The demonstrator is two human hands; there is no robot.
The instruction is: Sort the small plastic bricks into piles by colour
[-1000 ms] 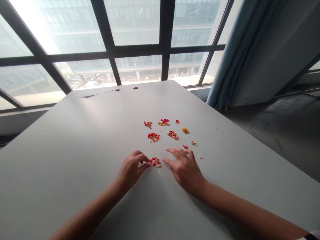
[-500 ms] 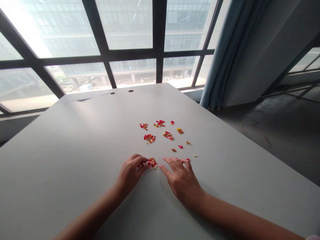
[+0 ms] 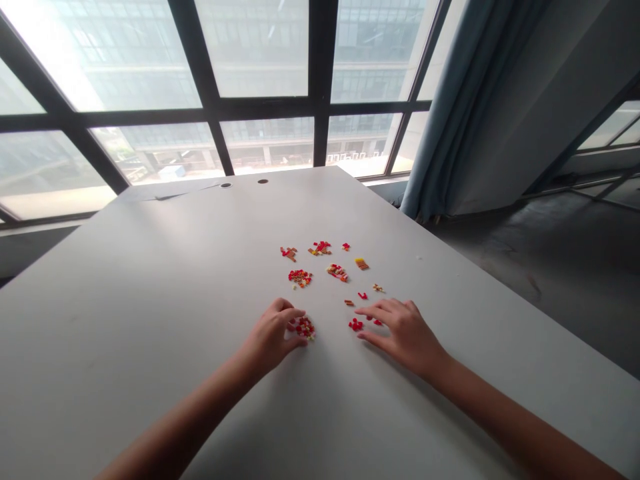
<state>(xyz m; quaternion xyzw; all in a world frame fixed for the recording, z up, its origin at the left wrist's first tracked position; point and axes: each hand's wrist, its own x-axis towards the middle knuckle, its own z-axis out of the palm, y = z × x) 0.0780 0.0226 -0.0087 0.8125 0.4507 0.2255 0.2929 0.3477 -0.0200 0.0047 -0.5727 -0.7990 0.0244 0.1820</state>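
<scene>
Overall, a grey table [image 3: 150, 280] runs toward a far window [image 3: 320, 67], with a blue curtain [image 3: 440, 133] at right. Small red-and-yellow bricks [image 3: 320, 248] lie in scattered clusters mid-table. Left hand [image 3: 270, 340], loosely curled, grasps nothing visibly, fingers around the nearest pile [image 3: 304, 328]. Right hand [image 3: 400, 333], relaxed and open, rests just right of a red cluster [image 3: 355, 325].

a pale grey table [image 3: 150, 280] lies under the left hand [image 3: 270, 337] and the right hand [image 3: 403, 337], with two round cable holes [image 3: 226, 185] near its far edge. well ahead of the hands rises a dark-framed window [image 3: 320, 67], an office building [image 3: 370, 87] showing through the glass. a blue-grey curtain [image 3: 425, 167] hangs ahead and to the right, above a dark concrete floor [image 3: 565, 267].
</scene>
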